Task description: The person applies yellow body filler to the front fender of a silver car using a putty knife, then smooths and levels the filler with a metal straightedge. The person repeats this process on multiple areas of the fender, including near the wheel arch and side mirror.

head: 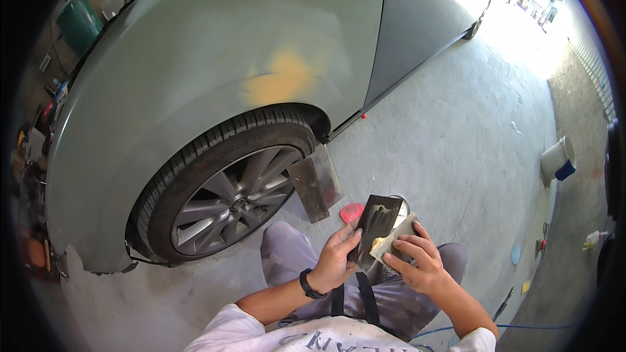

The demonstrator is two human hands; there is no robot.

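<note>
My left hand (337, 259), with a black band on the wrist, grips a dark rectangular plate (379, 217) smeared with pale filler. In my right hand (415, 259) is a thin, pale flat spreader (396, 242); yellow filler (377, 243) sits at its edge, against the plate. Beyond them stands a car's primed grey-green fender (195, 49) with a yellow-orange filler patch (283, 78) above the wheel arch. Below the arch is the wheel (237, 203).
Flat plates (313, 188) lie by the tyre. A red object (352, 212) and a round can (405, 211) are just past my hands. A white bucket (555, 159) stands at the right, and a blue hose (518, 326) runs along the floor.
</note>
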